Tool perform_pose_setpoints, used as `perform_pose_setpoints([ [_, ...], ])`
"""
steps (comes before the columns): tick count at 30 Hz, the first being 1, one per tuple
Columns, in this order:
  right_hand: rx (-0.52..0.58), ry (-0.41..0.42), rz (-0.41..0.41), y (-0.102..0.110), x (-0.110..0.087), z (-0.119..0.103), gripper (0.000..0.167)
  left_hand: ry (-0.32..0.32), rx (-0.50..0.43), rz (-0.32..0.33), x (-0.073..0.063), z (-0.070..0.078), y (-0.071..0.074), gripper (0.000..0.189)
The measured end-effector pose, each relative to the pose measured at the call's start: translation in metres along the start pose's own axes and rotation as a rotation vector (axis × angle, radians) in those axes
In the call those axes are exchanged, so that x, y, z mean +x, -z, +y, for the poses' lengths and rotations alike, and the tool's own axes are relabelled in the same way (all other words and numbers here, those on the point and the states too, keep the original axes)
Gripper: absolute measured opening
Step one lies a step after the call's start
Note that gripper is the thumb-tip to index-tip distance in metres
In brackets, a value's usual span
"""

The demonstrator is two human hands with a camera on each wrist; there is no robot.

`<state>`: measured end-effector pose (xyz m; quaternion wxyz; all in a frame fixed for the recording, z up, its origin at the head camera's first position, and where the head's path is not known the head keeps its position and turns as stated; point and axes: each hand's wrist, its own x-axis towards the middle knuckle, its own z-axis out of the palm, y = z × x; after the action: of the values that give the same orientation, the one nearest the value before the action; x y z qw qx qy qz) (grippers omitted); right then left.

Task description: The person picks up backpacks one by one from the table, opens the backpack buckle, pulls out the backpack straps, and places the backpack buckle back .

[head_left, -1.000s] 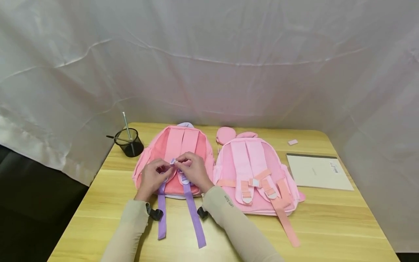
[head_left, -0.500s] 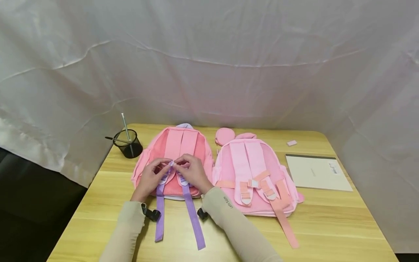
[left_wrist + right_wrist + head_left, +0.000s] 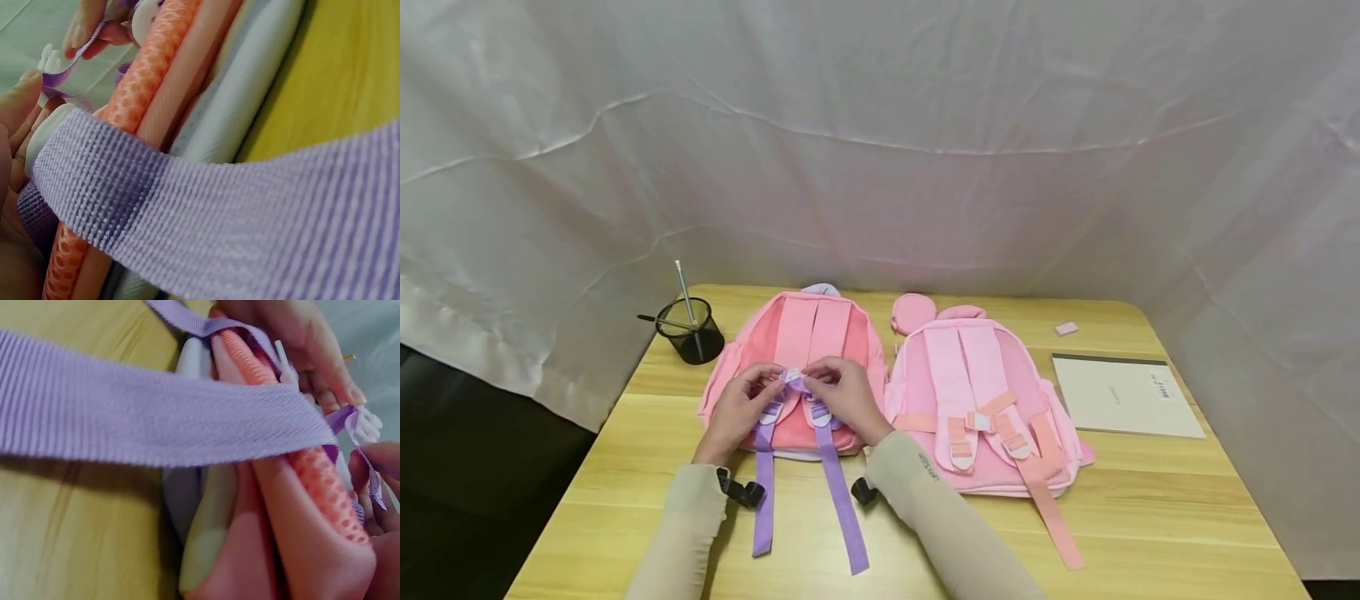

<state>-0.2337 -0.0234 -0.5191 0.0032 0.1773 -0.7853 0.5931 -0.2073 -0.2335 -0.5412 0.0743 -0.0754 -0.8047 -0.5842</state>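
A coral-pink backpack (image 3: 790, 337) lies with its back panel and shoulder straps facing up. Over its lower part, my left hand (image 3: 739, 410) pinches a small white pronged buckle (image 3: 50, 59) between thumb and fingers. Thin purple webbing (image 3: 353, 422) is threaded at the buckle, and my right hand (image 3: 848, 400) pinches it with thumb and fingertips. Both hands meet close together over the bag. Two wider purple straps (image 3: 845, 500) hang from white adjusters toward me, and cross close in front of both wrist cameras.
Right of it lies a light-pink backpack (image 3: 947, 392) with orange straps and a fastened chest buckle (image 3: 980, 421). A round pink pouch (image 3: 913, 313) sits behind. A black mesh pen cup (image 3: 700, 343) stands left; a notebook (image 3: 1123, 396) and small pink block (image 3: 1066, 328) lie right.
The hands came together at the buckle, then drew slightly apart, with more purple webbing showing between the fingertips. The backpacks stay in place, and the view has shifted a little.
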Motion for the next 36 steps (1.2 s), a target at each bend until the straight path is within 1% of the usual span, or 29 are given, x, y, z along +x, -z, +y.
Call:
perform_pose_setpoints([
  [3,0.023,-0.036,-0.006,-0.002,0.002,-0.003,0.011,-0.024,-0.010,-0.020,0.000,-0.001,0.000,0.022],
  [7,0.070,-0.091,-0.026,-0.005,0.005,-0.006,0.011,-0.038,-0.021,-0.024,0.000,-0.002,-0.001,0.023],
  [12,0.132,-0.177,-0.026,-0.006,0.006,-0.010,0.018,-0.012,-0.069,0.001,0.000,-0.002,0.000,0.024],
  [15,0.152,-0.203,-0.035,-0.006,0.008,-0.011,0.020,0.000,-0.094,0.017,0.000,-0.002,0.000,0.024],
  [22,0.220,-0.229,-0.082,-0.011,0.010,-0.014,0.029,-0.027,-0.026,-0.014,0.000,-0.002,-0.001,0.022],
  [26,0.301,-0.257,-0.066,-0.012,0.011,-0.014,0.031,-0.014,-0.030,0.015,0.000,0.000,-0.002,0.021],
  [29,0.337,-0.266,-0.042,-0.011,0.012,-0.015,0.032,-0.015,-0.030,0.019,0.001,-0.001,-0.002,0.022],
  [33,0.331,-0.267,-0.035,-0.012,0.011,-0.014,0.034,-0.027,0.009,-0.020,0.002,-0.003,-0.001,0.023],
  [36,0.329,-0.283,-0.045,-0.014,0.008,-0.013,0.035,-0.010,0.015,-0.029,-0.002,-0.004,0.000,0.022],
])
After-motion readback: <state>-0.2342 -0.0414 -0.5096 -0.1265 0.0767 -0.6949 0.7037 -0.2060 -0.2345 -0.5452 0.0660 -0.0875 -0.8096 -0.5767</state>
